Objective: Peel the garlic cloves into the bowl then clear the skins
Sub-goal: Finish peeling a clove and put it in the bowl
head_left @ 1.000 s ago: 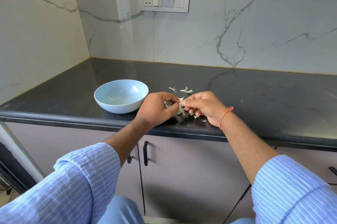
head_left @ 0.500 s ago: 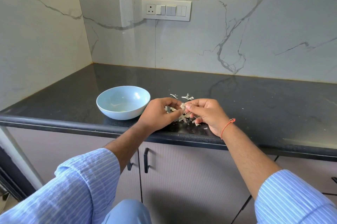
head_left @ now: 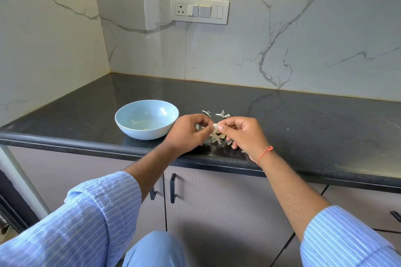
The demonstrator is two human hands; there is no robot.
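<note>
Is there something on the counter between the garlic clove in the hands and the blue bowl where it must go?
Nothing visible. Both hands pinch the garlic clove; the bowl sits just beyond the left hand, its mouth open.

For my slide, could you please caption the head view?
Both hands pinch a garlic clove above loose skins, beside a blue bowl.
</note>
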